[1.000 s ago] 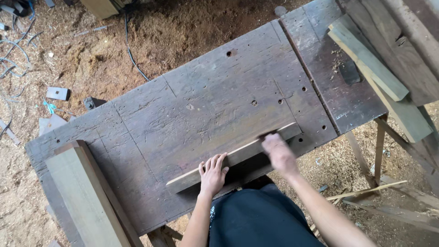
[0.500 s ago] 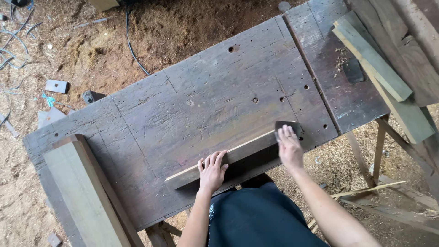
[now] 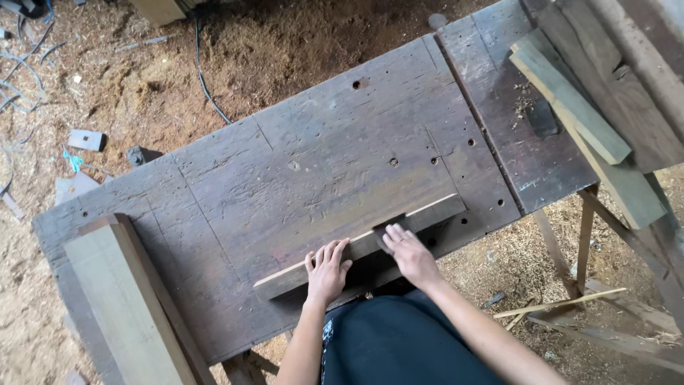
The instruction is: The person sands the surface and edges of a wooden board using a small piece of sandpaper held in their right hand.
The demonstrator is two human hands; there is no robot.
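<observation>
- Two hands on a wooden strip (image 3: 427, 214) lying along the workbench (image 3: 285, 178) near edge;
- left hand (image 3: 326, 269) flat, fingers spread, pressing strip;
- right hand (image 3: 407, 251) closed over dark block (image 3: 387, 229) on strip.

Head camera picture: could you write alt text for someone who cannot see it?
Seen from above, a person's left hand presses a long wooden strip flat on a worn, hole-pocked workbench, while the right hand rubs a small dark block on it. A pale plank lies at the left; sawdust covers the floor.
</observation>
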